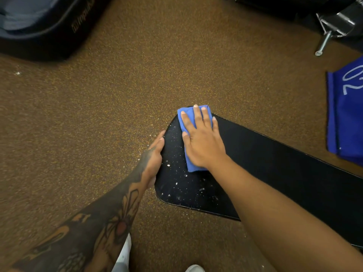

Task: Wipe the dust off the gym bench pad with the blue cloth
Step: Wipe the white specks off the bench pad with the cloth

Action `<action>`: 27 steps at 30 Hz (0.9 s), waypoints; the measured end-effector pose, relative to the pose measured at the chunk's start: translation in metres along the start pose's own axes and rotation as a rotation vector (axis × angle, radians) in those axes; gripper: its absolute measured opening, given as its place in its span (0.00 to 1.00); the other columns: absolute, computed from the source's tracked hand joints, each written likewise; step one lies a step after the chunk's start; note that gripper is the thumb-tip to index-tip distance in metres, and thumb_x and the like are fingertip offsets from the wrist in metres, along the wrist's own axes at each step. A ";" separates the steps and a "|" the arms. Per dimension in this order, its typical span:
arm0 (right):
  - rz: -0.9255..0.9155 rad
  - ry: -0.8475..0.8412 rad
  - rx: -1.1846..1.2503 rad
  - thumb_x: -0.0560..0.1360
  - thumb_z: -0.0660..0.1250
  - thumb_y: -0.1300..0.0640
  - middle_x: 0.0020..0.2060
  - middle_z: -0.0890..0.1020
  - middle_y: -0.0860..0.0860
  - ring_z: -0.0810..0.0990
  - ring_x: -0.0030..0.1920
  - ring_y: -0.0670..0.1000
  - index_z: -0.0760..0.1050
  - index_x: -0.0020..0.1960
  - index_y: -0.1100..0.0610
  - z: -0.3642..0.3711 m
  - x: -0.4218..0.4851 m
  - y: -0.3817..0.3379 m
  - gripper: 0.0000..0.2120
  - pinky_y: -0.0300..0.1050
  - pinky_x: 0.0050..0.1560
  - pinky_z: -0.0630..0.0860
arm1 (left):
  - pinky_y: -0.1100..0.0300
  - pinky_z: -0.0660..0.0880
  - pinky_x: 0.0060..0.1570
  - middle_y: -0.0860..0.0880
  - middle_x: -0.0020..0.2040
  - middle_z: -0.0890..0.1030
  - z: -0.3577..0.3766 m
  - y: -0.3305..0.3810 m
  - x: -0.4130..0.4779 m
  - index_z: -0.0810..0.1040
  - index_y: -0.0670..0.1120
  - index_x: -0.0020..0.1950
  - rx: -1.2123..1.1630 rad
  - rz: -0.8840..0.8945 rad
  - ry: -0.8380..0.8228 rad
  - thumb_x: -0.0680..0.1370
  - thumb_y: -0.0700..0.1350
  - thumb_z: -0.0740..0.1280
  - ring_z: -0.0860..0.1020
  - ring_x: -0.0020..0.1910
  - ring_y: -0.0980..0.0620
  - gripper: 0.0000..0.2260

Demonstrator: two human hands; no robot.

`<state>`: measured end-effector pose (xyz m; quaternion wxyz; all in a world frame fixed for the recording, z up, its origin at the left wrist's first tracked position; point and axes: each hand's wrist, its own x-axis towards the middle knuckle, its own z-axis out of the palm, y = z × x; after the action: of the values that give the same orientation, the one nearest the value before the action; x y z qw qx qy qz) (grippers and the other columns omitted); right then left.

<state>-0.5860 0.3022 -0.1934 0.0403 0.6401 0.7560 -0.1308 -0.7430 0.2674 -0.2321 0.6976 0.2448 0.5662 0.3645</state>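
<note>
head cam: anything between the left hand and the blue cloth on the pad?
Only a strip of black gym bench pad speckled with white dust separates the left hand from the folded blue cloth under the right hand.

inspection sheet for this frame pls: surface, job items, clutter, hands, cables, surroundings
Surface: black bench pad, white dust specks over its rounded end near the left hand; the stretch to the right of the cloth looks clean.
Job's things: folded blue cloth flat on the pad, reaching the far rounded edge.
Clutter: white specks scattered on the brown speckled floor beside the pad.
Hands: right hand pressed flat on the cloth, fingers spread; left hand against the pad's end edge, steadying it.
Cables: nothing seen.
Surroundings: dark equipment top left, metal frame part top right, blue fabric with white marking at right edge, white shoes at bottom.
</note>
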 end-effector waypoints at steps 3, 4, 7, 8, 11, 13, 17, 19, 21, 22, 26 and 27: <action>0.065 0.013 0.008 0.84 0.47 0.48 0.81 0.43 0.55 0.37 0.79 0.57 0.47 0.81 0.48 -0.003 0.028 -0.004 0.26 0.60 0.77 0.41 | 0.69 0.78 0.48 0.58 0.64 0.78 0.002 -0.002 0.002 0.68 0.53 0.75 -0.029 -0.014 -0.020 0.85 0.47 0.54 0.81 0.54 0.66 0.18; 0.092 0.018 0.012 0.84 0.48 0.48 0.81 0.43 0.56 0.38 0.79 0.58 0.48 0.81 0.48 -0.003 0.034 -0.006 0.26 0.61 0.77 0.41 | 0.69 0.78 0.49 0.58 0.64 0.78 0.002 -0.002 0.003 0.68 0.53 0.75 -0.022 -0.012 -0.014 0.85 0.48 0.54 0.80 0.53 0.66 0.18; 0.123 0.035 0.017 0.83 0.48 0.48 0.80 0.44 0.57 0.38 0.79 0.59 0.49 0.80 0.48 -0.002 0.036 -0.012 0.26 0.62 0.77 0.41 | 0.52 0.74 0.67 0.54 0.70 0.76 0.000 -0.003 0.002 0.68 0.56 0.75 -0.034 -0.038 -0.032 0.85 0.51 0.55 0.78 0.64 0.56 0.18; 0.117 0.041 0.025 0.83 0.48 0.48 0.80 0.44 0.57 0.38 0.79 0.59 0.49 0.81 0.48 -0.001 0.031 -0.014 0.26 0.62 0.77 0.41 | 0.48 0.71 0.70 0.54 0.71 0.76 -0.001 -0.003 0.003 0.68 0.56 0.75 -0.038 -0.036 -0.034 0.85 0.52 0.55 0.77 0.66 0.54 0.18; 0.049 0.057 0.029 0.83 0.50 0.48 0.80 0.43 0.56 0.38 0.79 0.57 0.47 0.81 0.47 0.004 -0.002 -0.028 0.28 0.61 0.77 0.40 | 0.47 0.66 0.74 0.54 0.72 0.75 -0.002 -0.002 0.003 0.69 0.57 0.74 -0.042 -0.051 -0.030 0.83 0.54 0.56 0.75 0.68 0.54 0.19; -0.006 0.044 0.011 0.82 0.50 0.48 0.81 0.43 0.55 0.38 0.79 0.57 0.47 0.81 0.47 0.010 -0.025 -0.035 0.28 0.61 0.77 0.41 | 0.48 0.65 0.74 0.54 0.72 0.75 -0.002 -0.002 0.002 0.72 0.57 0.72 -0.044 -0.047 -0.036 0.82 0.55 0.57 0.74 0.70 0.54 0.19; 0.016 -0.001 0.009 0.83 0.49 0.47 0.81 0.43 0.54 0.38 0.79 0.56 0.49 0.80 0.47 0.003 -0.002 -0.026 0.27 0.61 0.77 0.41 | 0.46 0.69 0.72 0.49 0.68 0.79 0.002 0.005 -0.003 0.75 0.54 0.70 -0.113 -0.091 -0.023 0.83 0.55 0.57 0.78 0.66 0.50 0.18; 0.078 0.003 0.009 0.83 0.49 0.48 0.81 0.45 0.56 0.39 0.79 0.58 0.52 0.80 0.47 -0.003 0.029 -0.028 0.26 0.62 0.77 0.41 | 0.46 0.72 0.69 0.47 0.64 0.82 0.003 0.008 -0.007 0.76 0.52 0.70 -0.147 -0.118 -0.014 0.84 0.54 0.57 0.80 0.63 0.48 0.17; 0.131 -0.013 -0.007 0.83 0.47 0.48 0.80 0.47 0.57 0.39 0.79 0.59 0.55 0.80 0.48 -0.004 0.049 -0.031 0.25 0.62 0.76 0.40 | 0.47 0.75 0.65 0.46 0.61 0.83 0.005 0.009 -0.008 0.76 0.52 0.70 -0.174 -0.133 -0.032 0.84 0.53 0.56 0.81 0.61 0.47 0.17; 0.136 -0.014 -0.018 0.83 0.47 0.47 0.80 0.47 0.57 0.39 0.79 0.59 0.56 0.79 0.47 -0.004 0.052 -0.033 0.25 0.62 0.76 0.40 | 0.47 0.76 0.64 0.45 0.61 0.83 0.004 0.008 -0.008 0.76 0.52 0.70 -0.186 -0.139 -0.038 0.84 0.53 0.56 0.81 0.61 0.46 0.17; 0.023 0.047 0.000 0.82 0.50 0.48 0.80 0.47 0.56 0.40 0.79 0.58 0.57 0.79 0.48 0.003 0.018 -0.040 0.25 0.62 0.76 0.41 | 0.53 0.77 0.61 0.45 0.57 0.85 0.005 0.014 -0.012 0.81 0.50 0.62 -0.279 -0.143 -0.052 0.84 0.52 0.56 0.83 0.57 0.48 0.16; -0.029 0.057 -0.002 0.82 0.50 0.48 0.80 0.47 0.56 0.41 0.80 0.58 0.56 0.79 0.47 0.007 0.004 -0.043 0.25 0.62 0.76 0.42 | 0.54 0.77 0.60 0.46 0.57 0.85 0.006 0.014 -0.013 0.81 0.49 0.60 -0.288 -0.149 -0.066 0.84 0.51 0.55 0.83 0.56 0.49 0.16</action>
<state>-0.6292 0.2983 -0.1949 0.0175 0.6324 0.7663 -0.1122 -0.7420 0.2665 -0.2122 0.7687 0.1112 0.5015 0.3810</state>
